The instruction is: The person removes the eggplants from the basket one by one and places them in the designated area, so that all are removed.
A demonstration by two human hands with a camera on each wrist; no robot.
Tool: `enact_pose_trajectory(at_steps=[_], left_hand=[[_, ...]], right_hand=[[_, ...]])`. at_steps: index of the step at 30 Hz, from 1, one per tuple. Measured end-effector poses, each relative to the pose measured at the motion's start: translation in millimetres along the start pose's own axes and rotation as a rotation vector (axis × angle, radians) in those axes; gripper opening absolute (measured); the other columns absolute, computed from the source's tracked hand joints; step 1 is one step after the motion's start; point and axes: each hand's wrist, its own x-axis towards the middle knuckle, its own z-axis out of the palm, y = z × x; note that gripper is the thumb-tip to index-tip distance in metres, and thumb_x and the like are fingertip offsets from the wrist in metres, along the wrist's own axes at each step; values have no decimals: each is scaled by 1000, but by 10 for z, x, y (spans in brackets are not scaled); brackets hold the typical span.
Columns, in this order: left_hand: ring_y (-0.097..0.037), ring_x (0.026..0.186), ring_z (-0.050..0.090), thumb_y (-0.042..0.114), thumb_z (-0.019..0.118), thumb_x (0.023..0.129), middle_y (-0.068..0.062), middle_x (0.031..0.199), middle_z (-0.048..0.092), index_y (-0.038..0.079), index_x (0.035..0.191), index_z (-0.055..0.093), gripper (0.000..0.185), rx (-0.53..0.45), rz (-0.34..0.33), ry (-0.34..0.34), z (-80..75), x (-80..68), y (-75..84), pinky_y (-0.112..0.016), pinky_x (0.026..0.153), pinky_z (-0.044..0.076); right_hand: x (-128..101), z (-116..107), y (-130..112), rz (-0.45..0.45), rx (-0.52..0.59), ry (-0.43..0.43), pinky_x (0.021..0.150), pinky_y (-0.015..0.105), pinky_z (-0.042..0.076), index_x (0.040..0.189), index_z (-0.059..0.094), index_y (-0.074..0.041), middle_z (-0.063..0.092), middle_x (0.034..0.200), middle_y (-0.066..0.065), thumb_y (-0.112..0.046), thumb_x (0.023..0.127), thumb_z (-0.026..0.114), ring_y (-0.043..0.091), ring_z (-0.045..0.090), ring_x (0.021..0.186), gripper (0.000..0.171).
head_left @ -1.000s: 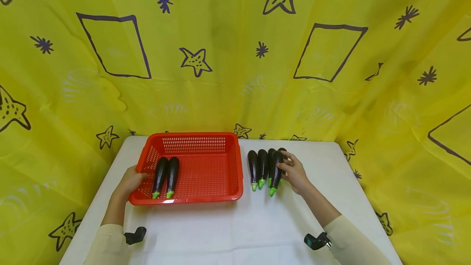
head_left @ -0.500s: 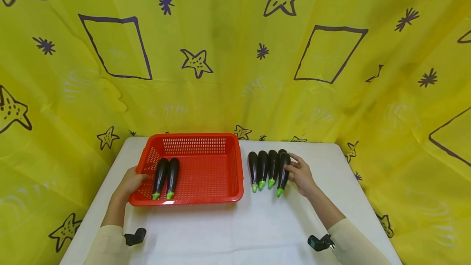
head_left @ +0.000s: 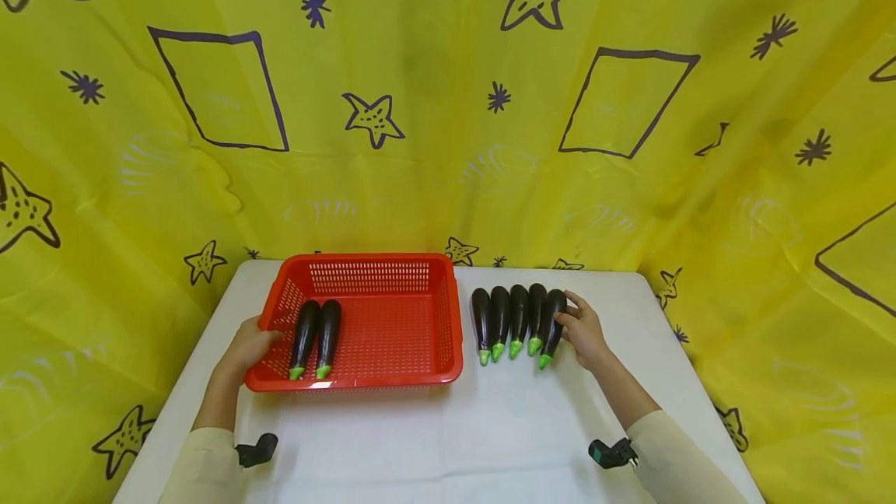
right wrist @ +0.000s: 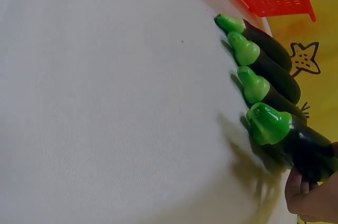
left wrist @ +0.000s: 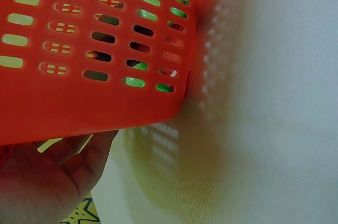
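In the head view my left hand (head_left: 250,344) grips the left rim of a red plastic basket (head_left: 392,325). Two dark eggplants (head_left: 329,333) with green stem ends lie side by side at the basket's left. The left wrist view has the fingers (left wrist: 95,160) under the slotted basket wall (left wrist: 79,102). On the right, my right hand (head_left: 584,331) holds the upper part of the rightmost eggplant (head_left: 553,327), which slants slightly. Several more eggplants (head_left: 500,321) lie in a row just left of it, green ends toward me. In the right wrist view the held eggplant (right wrist: 303,145) is nearest.
A white table (head_left: 448,442) carries everything. Yellow patterned cloth (head_left: 448,177) hangs behind it and at both sides. The basket's right wall stands close to the leftmost eggplant of the row.
My right hand has carried its eggplant rightward, from over the row to the row's right end, uncovering the eggplants beneath. The left hand and basket have stayed still.
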Motion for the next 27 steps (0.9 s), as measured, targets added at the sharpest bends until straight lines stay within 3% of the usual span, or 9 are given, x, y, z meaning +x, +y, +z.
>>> enact_pose_trajectory(at_steps=[10, 15, 19, 27], left_hand=[[-20, 77, 65, 0, 52, 94, -22, 97, 66, -21, 127, 49, 39, -27, 48, 24, 13, -20, -12, -31, 65, 58], [-21, 79, 65, 1, 51, 95, -23, 100, 65, -21, 129, 48, 41, -29, 36, 15, 14, -22, -11, -30, 66, 58], [-21, 78, 66, 2, 51, 95, -23, 99, 65, -21, 129, 48, 41, -26, 34, 15, 15, -22, -9, -31, 66, 59], [-20, 77, 65, 1, 51, 95, -21, 97, 65, -21, 126, 50, 38, -32, 38, 22, 15, -19, -11, -30, 66, 58]], right_hand=[[155, -97, 40, 55, -68, 30, 78, 21, 53, 165, 15, 3, 30, 155, 41, 5, 105, 48, 26, 56, 111, 69], [235, -137, 66, 46, -90, 59, 76, 19, 52, 163, 17, 6, 34, 152, 42, 6, 103, 49, 25, 58, 106, 68], [317, -157, 107, 25, -131, 70, 75, 17, 50, 162, 19, 8, 37, 148, 44, 5, 103, 49, 32, 57, 112, 67], [454, -130, 148, 28, -204, 113, 99, 32, 46, 160, 25, 10, 40, 148, 43, 1, 103, 50, 47, 47, 132, 63]])
